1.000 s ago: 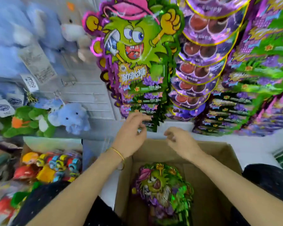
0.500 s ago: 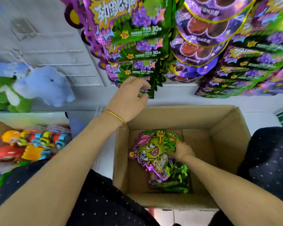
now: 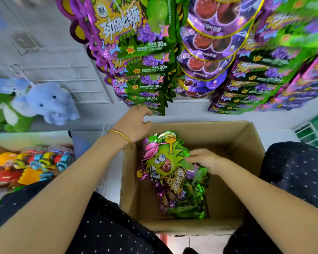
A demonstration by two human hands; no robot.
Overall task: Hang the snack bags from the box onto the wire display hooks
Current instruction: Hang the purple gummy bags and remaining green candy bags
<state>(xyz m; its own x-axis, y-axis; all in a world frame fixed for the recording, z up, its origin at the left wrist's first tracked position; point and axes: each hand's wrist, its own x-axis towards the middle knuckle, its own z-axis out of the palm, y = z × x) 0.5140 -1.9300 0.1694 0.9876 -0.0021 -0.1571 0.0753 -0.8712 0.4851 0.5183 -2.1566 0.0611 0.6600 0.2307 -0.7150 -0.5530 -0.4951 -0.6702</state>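
A shop: at twelve o'clock, overlapping rows of identical green-and-purple foil snack bags (image 3: 136,52) hang on display. At ten, a white wire display grid (image 3: 72,66) carries a blue plush elephant (image 3: 44,103). At nine lie bright packaged plastic toys (image 3: 35,162), and at six stands an open brown cardboard stock box (image 3: 218,136).

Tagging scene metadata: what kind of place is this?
Probably a small shop's display wall: identical snack bags hang in overlapping rows, plush toys hang on a wire rack beside them, and a cardboard box holding more bags sits below.
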